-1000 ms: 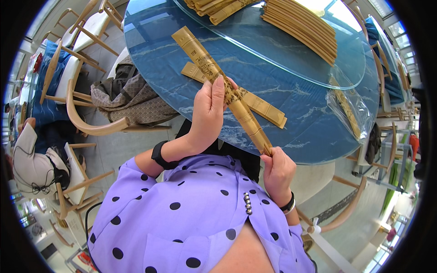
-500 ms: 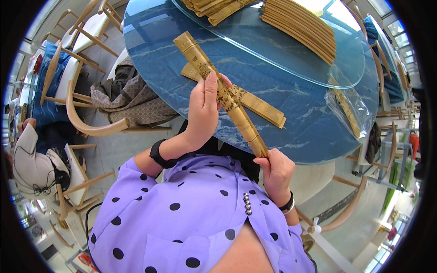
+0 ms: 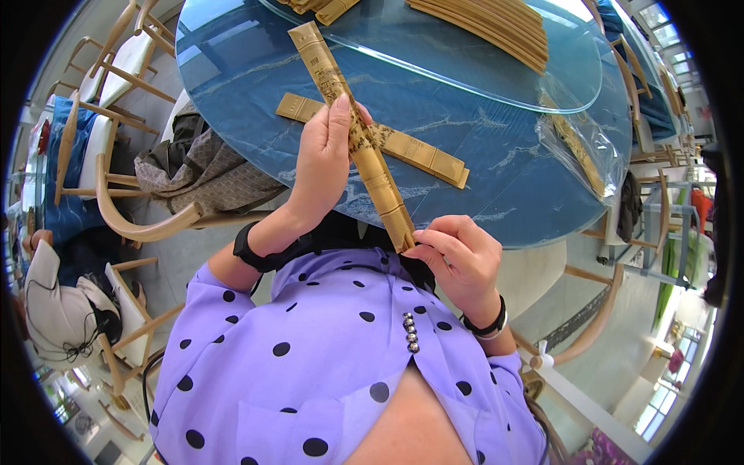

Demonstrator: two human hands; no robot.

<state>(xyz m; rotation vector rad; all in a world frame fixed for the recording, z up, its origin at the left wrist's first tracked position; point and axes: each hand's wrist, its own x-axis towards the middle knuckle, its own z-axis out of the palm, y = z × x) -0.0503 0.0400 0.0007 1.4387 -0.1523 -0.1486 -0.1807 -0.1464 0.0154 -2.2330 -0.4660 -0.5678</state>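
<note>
a patterned bag [image 3: 205,167] lies beside the blue table [image 3: 240,93]. the left hand [image 3: 322,163] is closed around the middle of a long gold sleeve [image 3: 378,178], which slants across the table's near edge, lower end toward the person. behind it a second gold strip [image 3: 425,158] lies flat on the table. the right hand [image 3: 463,252] pinches the sleeve's lower end with its fingertips. farther right are stacked gold strips [image 3: 488,31], then a clear plastic bag [image 3: 609,147].

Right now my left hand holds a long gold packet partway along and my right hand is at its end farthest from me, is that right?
Not quite: the head view shows your right hand at the end of the long gold packet nearest you. Your left hand does hold it partway along.
</note>
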